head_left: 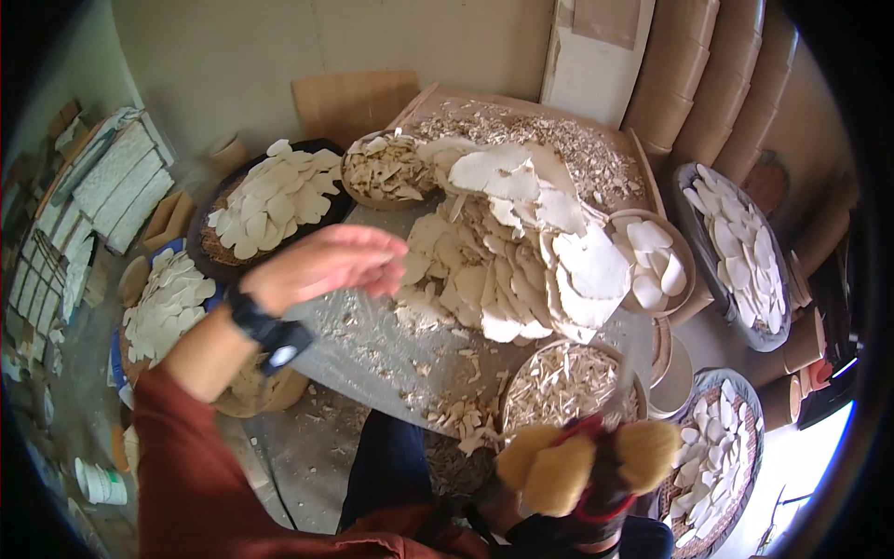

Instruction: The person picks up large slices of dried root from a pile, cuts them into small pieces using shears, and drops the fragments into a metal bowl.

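My left hand (pixel 345 261), bare with a black band on the wrist, hovers over the left side of a grey tabletop (pixel 345 345). Its fingers are stretched and nothing shows in them. A large heap of pale, flat, ragged-edged slices (pixel 521 252) lies just beyond it. My right hand (pixel 568 466), in yellow padded finger covers with dark and red parts, is near the table's front edge. It is closed around a blurred grey blade-like tool (pixel 631 368), whose handle is hidden. Behind that tool stands a round basket (pixel 506 396) of pale strips.
A round container (pixel 684 252) of smooth pale pieces stands right of the heap. A bowl (pixel 358 194) of brownish scraps sits behind it. Trays of pale slices flank the table, including a left one (pixel 200 238) and a right one (pixel 782 326). Tall stacked brown tubs (pixel 675 74) stand behind.
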Available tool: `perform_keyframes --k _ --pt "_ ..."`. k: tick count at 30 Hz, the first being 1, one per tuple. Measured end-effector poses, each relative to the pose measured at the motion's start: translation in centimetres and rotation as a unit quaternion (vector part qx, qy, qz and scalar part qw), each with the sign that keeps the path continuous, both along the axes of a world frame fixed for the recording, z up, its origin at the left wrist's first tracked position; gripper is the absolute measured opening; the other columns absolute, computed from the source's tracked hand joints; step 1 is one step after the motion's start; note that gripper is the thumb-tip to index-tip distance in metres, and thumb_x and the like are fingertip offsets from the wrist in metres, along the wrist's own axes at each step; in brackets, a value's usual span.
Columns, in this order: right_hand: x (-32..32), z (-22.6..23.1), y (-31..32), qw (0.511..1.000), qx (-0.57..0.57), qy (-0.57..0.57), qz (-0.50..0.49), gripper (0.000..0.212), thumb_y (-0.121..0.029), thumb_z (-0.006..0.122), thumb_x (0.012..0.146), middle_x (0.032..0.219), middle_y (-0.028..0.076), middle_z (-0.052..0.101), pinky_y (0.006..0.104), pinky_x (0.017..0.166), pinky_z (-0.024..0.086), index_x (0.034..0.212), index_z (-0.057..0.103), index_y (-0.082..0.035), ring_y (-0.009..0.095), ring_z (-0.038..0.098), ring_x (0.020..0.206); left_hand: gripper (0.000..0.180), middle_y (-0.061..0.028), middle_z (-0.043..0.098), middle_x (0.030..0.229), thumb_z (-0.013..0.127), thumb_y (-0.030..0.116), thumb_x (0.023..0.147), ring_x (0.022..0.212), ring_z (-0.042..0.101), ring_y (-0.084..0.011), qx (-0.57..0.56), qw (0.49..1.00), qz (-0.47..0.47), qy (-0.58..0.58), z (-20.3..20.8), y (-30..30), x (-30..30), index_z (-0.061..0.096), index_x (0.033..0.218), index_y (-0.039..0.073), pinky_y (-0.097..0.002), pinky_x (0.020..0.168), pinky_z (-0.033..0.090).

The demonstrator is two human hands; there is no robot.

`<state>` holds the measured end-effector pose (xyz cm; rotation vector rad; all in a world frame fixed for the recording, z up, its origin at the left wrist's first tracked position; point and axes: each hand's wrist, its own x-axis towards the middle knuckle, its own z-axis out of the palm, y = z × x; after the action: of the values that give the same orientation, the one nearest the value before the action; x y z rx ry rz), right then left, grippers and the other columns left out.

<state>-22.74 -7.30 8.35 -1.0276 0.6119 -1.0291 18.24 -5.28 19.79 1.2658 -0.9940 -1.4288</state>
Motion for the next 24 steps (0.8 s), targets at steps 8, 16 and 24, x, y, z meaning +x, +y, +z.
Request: perform_keyframes --k 8,16,24 --pt "-2.2 -8.6 4.5 0.793 -0.325 0.503 0.113 0.052 -0.033 0.063 0.071 0.104 0.009 0.054 0.0325 0.082 0.042 0.114 0.047 -0.010 0.027 0.051 0.096 0.032 -0.0056 0.061 0.086 0.072 0.034 0.076 0.077 0.061 -0.0191 0.016 0.966 0.172 0.192 -11.3 -21.2 -0.6 0.058 0.092 0.009 -0.0338 0.072 0.051" --pt "0.7 -12.2 4.2 0.906 -0.103 0.379 0.159 0.040 -0.034 0.055 0.082 0.109 0.008 0.055 0.0380 0.087 0.041 0.116 0.051 -0.014 0.027 0.052 0.101 0.023 -0.0019 0.057 0.070 0.074 0.021 0.074 0.058 0.057 -0.0138 0.008 0.951 0.256 0.174 -12.3 -22.5 -1.4 0.060 0.086 0.008 -0.0276 0.054 0.050" --pt "2.1 -21.1 4.8 0.944 -0.074 0.291 0.136 0.041 -0.033 0.058 0.080 0.107 0.009 0.056 0.0371 0.087 0.043 0.115 0.051 -0.013 0.026 0.053 0.099 0.017 -0.0010 0.061 0.084 0.067 0.014 0.080 0.069 0.059 -0.0132 -0.055 0.936 0.250 0.243 -13.9 -18.8 -2.5 0.060 0.095 0.012 -0.0271 0.063 0.050"
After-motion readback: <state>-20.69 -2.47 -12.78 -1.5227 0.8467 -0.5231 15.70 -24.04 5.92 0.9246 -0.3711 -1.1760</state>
